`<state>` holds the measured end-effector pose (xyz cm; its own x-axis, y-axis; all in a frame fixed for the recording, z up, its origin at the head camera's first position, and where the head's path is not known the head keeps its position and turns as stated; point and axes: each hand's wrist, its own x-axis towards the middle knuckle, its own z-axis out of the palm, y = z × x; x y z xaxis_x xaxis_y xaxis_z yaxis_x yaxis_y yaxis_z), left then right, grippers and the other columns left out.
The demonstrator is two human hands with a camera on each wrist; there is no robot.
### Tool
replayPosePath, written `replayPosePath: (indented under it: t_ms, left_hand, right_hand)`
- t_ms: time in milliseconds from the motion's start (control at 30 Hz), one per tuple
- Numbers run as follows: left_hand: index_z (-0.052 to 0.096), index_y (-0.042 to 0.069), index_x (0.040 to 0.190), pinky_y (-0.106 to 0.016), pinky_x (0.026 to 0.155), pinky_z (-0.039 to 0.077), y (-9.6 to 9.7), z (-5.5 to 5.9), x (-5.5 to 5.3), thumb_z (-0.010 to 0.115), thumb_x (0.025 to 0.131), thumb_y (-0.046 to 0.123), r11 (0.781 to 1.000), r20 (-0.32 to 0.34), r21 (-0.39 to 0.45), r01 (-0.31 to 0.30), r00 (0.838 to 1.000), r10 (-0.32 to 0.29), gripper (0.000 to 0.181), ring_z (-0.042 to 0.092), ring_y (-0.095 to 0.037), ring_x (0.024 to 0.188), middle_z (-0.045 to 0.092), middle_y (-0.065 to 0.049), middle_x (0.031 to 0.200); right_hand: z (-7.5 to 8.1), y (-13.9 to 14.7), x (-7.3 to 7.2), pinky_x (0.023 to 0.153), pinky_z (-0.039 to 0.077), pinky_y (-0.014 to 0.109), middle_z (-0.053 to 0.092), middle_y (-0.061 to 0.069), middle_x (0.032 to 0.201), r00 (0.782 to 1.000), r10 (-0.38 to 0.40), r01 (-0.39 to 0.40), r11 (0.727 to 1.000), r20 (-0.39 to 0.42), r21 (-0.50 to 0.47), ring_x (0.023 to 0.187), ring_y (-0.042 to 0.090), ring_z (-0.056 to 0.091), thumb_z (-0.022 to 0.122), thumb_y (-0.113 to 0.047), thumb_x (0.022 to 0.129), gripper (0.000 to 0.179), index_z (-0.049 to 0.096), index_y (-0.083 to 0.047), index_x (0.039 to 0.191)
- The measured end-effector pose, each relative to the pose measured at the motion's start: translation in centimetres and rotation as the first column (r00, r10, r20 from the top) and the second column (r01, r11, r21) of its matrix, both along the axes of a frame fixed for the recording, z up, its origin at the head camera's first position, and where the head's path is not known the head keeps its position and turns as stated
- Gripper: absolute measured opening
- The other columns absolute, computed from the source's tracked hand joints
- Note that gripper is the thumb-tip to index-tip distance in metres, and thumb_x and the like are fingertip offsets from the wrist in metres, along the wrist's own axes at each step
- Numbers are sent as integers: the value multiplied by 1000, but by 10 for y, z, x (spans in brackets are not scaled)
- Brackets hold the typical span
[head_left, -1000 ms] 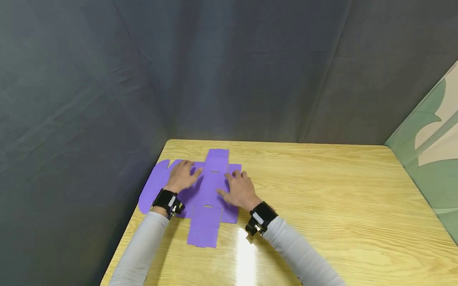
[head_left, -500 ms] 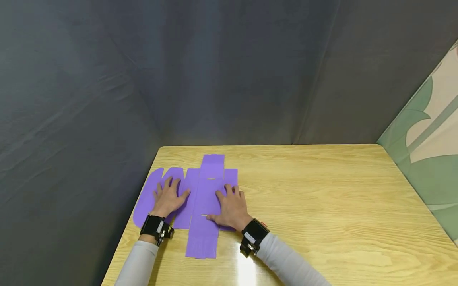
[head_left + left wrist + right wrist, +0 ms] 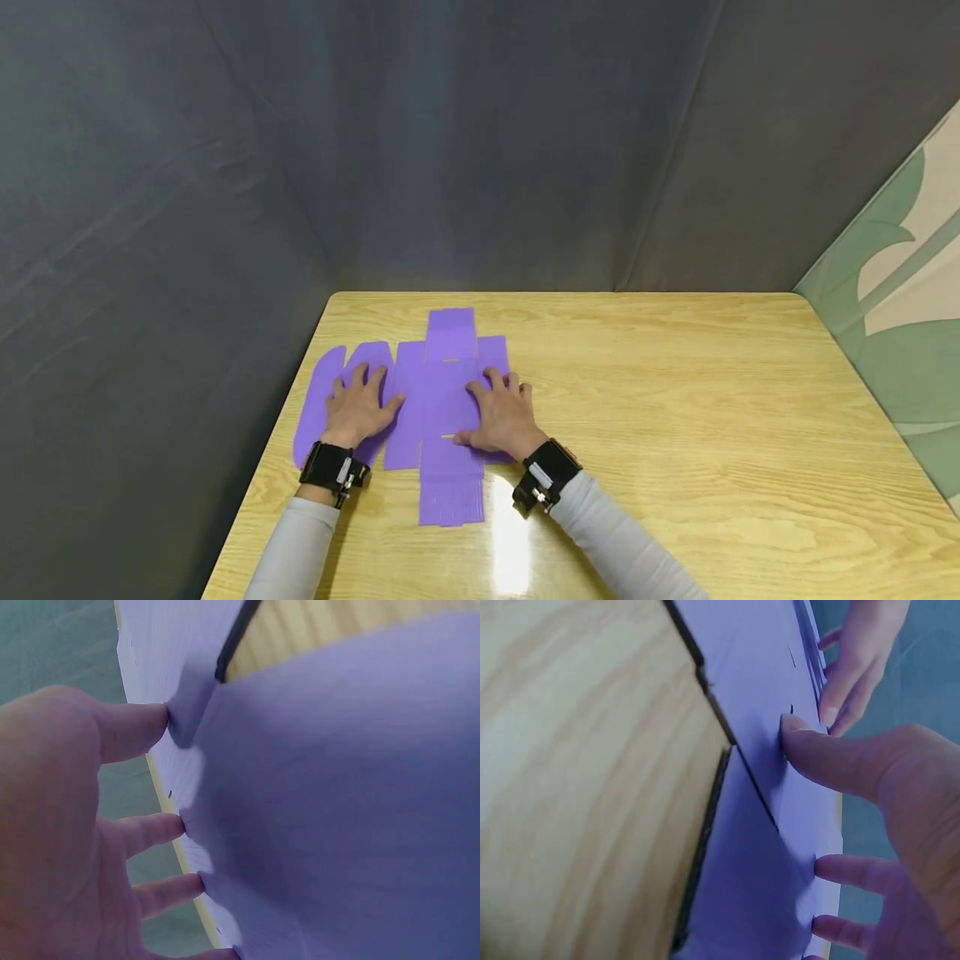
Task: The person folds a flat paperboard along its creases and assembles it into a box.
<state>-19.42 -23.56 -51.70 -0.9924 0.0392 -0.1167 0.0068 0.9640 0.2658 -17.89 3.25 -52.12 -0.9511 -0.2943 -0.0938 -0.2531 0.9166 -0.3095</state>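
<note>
A flat purple cardboard box blank [image 3: 448,396] lies unfolded on the wooden table, with flaps at its far and near ends and rounded panels at its left. My left hand [image 3: 356,408] rests on the left rounded panels, fingers spread. In the left wrist view, the thumb and fingertips [image 3: 191,883] touch the purple surface [image 3: 360,802]. My right hand [image 3: 504,414] rests on the right side of the blank, its thumb at the slot near the lower flap. The right wrist view has the right thumb [image 3: 817,754] and fingertips [image 3: 829,868] touching the cardboard.
The wooden table [image 3: 675,417] extends to the right of the blank. Dark grey curtain [image 3: 480,150] stands behind and to the left of the table. A green and beige patterned panel [image 3: 900,292] borders the right edge.
Both hands have come down onto the blank, the left moving left and nearer to the body. The left panels show more separated, and the blank has turned slightly straighter.
</note>
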Motion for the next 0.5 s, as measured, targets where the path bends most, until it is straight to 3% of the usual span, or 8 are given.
replayPosePath:
  t_ms: [233,500]
  left_hand:
    - [44,12,162,-85,99,42,8,0,7,60,101,59,996,7,-82,17,1000,-17,79,39,-73,135,33,-28,166]
    - [46,10,162,-80,91,51,28,13,14,66,96,64,990,37,-127,56,998,-52,87,42,-76,131,39,-30,161]
  right_hand:
    - [0,13,-2,109,36,58,38,13,165,999,13,-12,999,37,-44,141,44,36,91,-62,73,96,56,-21,154]
    - [11,32,-3,103,38,53,31,15,173,996,30,-30,1000,82,3,138,42,39,89,-49,78,96,50,-19,160]
